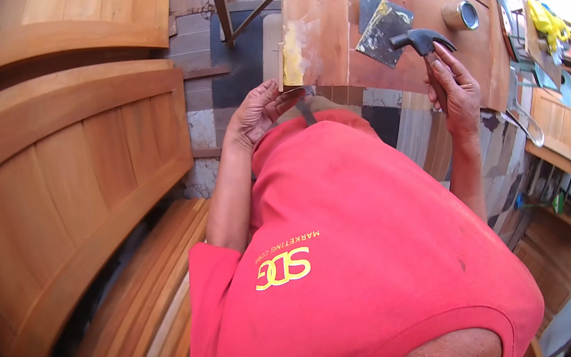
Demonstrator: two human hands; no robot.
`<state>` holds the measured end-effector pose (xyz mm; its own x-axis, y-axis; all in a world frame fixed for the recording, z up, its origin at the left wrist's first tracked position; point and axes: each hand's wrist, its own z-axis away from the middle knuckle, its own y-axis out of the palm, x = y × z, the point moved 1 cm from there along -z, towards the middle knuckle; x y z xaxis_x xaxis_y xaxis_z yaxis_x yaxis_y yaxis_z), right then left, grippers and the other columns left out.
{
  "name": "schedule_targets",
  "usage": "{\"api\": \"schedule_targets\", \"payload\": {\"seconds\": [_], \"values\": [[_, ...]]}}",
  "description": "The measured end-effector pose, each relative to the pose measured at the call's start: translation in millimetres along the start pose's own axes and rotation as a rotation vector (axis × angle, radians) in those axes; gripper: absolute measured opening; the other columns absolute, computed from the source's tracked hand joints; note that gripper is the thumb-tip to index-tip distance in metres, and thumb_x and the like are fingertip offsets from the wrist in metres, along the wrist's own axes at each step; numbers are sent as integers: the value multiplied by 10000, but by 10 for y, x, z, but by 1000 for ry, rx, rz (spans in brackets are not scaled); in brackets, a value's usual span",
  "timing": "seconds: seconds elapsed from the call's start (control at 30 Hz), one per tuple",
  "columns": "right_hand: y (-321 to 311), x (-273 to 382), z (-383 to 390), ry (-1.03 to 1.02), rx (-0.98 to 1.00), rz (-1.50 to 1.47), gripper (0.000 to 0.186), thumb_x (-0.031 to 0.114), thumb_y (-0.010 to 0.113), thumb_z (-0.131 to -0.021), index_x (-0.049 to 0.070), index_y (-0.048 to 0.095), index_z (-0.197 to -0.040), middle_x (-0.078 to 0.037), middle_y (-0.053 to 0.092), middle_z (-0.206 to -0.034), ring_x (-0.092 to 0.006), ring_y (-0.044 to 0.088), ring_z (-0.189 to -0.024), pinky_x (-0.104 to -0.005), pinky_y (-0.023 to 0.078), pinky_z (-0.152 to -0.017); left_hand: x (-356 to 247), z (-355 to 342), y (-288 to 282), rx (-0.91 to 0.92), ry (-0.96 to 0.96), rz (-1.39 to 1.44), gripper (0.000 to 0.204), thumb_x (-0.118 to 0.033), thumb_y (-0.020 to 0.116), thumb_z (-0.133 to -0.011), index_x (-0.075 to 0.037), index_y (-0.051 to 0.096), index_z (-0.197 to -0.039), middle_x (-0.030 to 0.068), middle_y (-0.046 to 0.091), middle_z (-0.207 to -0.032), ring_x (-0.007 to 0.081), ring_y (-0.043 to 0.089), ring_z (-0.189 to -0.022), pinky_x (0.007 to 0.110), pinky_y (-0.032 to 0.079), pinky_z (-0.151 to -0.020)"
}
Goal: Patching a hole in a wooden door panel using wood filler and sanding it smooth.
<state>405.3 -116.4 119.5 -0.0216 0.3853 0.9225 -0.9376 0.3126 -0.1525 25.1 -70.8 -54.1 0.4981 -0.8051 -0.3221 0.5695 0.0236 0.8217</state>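
Note:
My right hand (454,83) is wrapped round the handle of a claw hammer (420,40), its dark head raised over the wooden panel (322,25). My left hand (255,114) is at the panel's near left corner, fingers curled in; whatever they pinch is too small to make out. Beside those fingers a thin wooden strip (280,65) runs along the panel's left edge. Yellowish filler (292,55) is smeared on that corner. A narrow dark piece (306,111) shows just below it, its kind unclear.
On the panel lie a stained dark plate (386,34) and an open can (460,15). Large wooden door panels (67,152) stand at my left, above stacked boards (150,309). Far right, a yellow plastic bag (547,25) rests near more wood.

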Motion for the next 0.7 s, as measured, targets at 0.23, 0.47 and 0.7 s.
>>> {"api": "schedule_targets", "payload": {"seconds": [0.23,0.47,0.7], "values": [[230,-252,490,10,-127,-101,452,202,691,-1061,64,610,-1484,-96,733,-898,-97,628,-581,-200,431,-457,24,-150,-160,110,-54,61,506,-234,686,-1052,75,531,-1422,224,661,-1381,334,653,-1315,400,548,-1148],[434,-447,779,-13,-245,-109,464,218,704,-1053,66,611,-1482,-94,730,-904,-104,634,-584,-204,438,-459,113,-337,-325,275,-75,114,598,-265,790,-970,40,561,-1430,204,639,-1428,331,611,-1366,365,528,-1175],[487,-449,955,-29,-306,-75,443,213,692,-1061,88,622,-1480,-84,747,-903,-105,652,-596,-196,460,-463,72,-303,-256,295,-45,87,575,-279,737,-1011,44,537,-1442,190,659,-1404,273,648,-1328,345,521,-1172]]}}
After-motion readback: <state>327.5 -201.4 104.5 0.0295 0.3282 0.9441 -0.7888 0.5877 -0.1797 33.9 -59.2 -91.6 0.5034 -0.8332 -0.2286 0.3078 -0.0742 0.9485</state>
